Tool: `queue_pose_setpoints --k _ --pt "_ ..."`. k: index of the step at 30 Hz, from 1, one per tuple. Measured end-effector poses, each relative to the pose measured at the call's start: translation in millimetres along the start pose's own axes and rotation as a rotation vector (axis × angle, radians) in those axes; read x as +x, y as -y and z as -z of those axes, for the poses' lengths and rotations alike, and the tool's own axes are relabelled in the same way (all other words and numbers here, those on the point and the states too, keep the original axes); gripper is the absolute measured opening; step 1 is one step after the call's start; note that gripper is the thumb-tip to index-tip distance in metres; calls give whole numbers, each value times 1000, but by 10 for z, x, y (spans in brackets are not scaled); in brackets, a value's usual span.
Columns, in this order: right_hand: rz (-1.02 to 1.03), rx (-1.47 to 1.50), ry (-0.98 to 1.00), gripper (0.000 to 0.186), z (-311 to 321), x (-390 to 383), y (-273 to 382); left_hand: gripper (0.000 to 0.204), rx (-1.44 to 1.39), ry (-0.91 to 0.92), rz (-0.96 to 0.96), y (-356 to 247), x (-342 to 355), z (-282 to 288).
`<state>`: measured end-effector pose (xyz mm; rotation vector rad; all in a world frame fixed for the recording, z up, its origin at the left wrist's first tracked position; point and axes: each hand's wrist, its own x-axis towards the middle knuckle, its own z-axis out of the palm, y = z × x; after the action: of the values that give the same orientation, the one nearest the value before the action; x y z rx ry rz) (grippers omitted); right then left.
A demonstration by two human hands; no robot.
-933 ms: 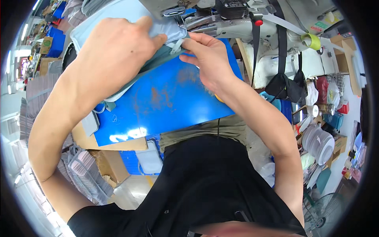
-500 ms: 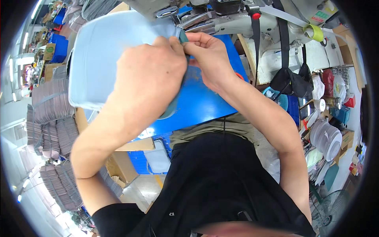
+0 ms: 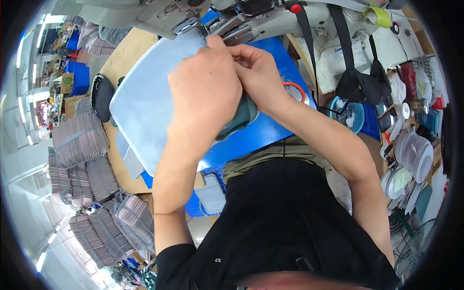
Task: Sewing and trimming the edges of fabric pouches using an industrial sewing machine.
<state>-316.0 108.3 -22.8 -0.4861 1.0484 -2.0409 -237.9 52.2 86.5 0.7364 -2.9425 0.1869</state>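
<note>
A large light-blue fabric panel (image 3: pixel 145 92) with a pale rim lies tilted under the head of a sewing machine (image 3: pixel 275 30). My left hand (image 3: pixel 208 84) is closed over the panel's right part, its fingertips close below the machine's metal parts. My right hand (image 3: pixel 261 72) meets it there, thumb and fingers pinched together; what lies between them is hidden. Dark green fabric (image 3: pixel 245 112) shows below both hands, on the blue work surface (image 3: pixel 270 126). Whether it is joined to the panel I cannot tell.
Red-handled scissors (image 3: pixel 302 89) lie right of my right hand. Black straps with a pouch (image 3: pixel 360 87) hang from the machine, beside a turquoise basket (image 3: pixel 355 116). Strapped bundles of grey-pink pieces (image 3: pixel 79 137) are stacked at left. A dark oval piece (image 3: pixel 101 98) rests on the table's left.
The panel has turned and slid rightward with my left hand, baring the brown tabletop behind it. My right hand has come closer against the left. The view has shifted a little.
</note>
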Motion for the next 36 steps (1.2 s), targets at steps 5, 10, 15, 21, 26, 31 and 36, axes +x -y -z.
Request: queue_pose_setpoints --k 5,10,15,21,26,31,36 --pt "219 -379 -51 23 157 -268 82 43 -216 -53 -10 158 -90 -87" --pt "171 -718 -4 28 337 -502 216 71 -380 -455 -95 18 -574 -326" --pt "-118 -301 -28 21 156 -622 241 55 -305 -506 -211 193 -767 -485" --pt "-143 -79 -76 21 32 -511 180 49 -216 -405 -402 289 -524 -271" --pt "-141 -29 -2 26 -59 -245 161 40 -102 -389 -488 510 -263 -262" --pt "-100 120 -87 20 -177 13 74 38 -32 -316 -456 627 -33 -197" --pt "-137 123 -159 20 -287 82 75 38 -7 -310 -437 770 46 -192"
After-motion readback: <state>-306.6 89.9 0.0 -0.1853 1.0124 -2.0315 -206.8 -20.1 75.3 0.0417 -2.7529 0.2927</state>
